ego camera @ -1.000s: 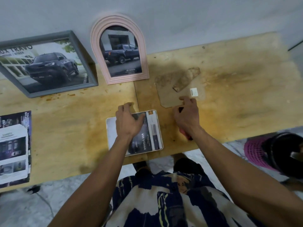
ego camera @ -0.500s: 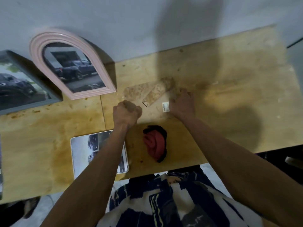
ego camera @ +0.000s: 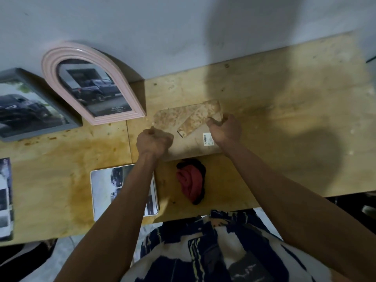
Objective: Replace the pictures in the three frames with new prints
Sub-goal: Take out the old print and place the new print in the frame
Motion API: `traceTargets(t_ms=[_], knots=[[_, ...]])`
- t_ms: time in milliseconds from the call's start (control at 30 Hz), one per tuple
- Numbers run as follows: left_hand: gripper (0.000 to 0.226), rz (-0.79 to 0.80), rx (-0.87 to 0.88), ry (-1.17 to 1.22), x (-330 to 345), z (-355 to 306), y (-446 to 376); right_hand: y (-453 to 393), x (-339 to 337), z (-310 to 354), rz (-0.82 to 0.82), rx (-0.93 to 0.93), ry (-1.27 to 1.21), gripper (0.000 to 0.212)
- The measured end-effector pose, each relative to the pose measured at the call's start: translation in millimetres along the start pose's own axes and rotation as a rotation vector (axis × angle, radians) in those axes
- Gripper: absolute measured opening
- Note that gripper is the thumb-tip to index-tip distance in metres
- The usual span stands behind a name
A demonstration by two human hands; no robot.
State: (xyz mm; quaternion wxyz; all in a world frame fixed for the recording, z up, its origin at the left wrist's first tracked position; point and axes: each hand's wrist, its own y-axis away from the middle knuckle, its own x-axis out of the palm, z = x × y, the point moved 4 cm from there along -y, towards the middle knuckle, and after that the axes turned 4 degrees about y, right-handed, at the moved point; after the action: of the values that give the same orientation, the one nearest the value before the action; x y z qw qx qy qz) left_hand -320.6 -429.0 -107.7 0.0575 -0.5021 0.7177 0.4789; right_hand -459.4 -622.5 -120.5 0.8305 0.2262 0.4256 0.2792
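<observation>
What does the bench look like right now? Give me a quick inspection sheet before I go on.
Surface: stained plywood table against a pale wall.
Job's things: brown backing board with stand flap and barcode sticker, lying flat; pink arched frame and grey frame leaning on the wall, each showing a truck; small frame flat under the left forearm; prints at the left edge.
Clutter: red-and-black cloth.
Grippers: left hand and right hand grip the board's opposite edges.
Cables: nothing seen.
Surroundings: dark objects beyond the table, unclear.
</observation>
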Motion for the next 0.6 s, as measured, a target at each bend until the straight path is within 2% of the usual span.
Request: traceTargets(t_ms=[100,200,300,367,533,600], knots=[[0.067,-0.046,0.015,0.04,-7.5,-2.5,5.5,11.8,0.2,-2.3,0.038,0.009,-0.114,0.046],[0.063,-0.057,0.039,0.068,-21.2,1.1,11.3,31.4,5.5,-0.5,0.035,0.019,-0.145,0.064],[0.067,-0.015,0.037,0.092,-45.3,15.4,14.5,54.8,17.6,2.5,0.044,0.008,-0.165,0.053],[0.067,-0.003,0.043,0.128,-65.6,28.5,16.7,74.4,30.6,4.1,0.054,0.003,-0.203,0.054],[0.065,0.014,0.078,0.171,-124.7,72.7,26.7,137.0,73.9,10.8,0.07,-0.062,-0.193,0.091],[0.061,0.021,0.077,0.204,-146.3,94.9,30.6,161.4,91.3,12.8,0.054,-0.103,-0.153,0.089]])
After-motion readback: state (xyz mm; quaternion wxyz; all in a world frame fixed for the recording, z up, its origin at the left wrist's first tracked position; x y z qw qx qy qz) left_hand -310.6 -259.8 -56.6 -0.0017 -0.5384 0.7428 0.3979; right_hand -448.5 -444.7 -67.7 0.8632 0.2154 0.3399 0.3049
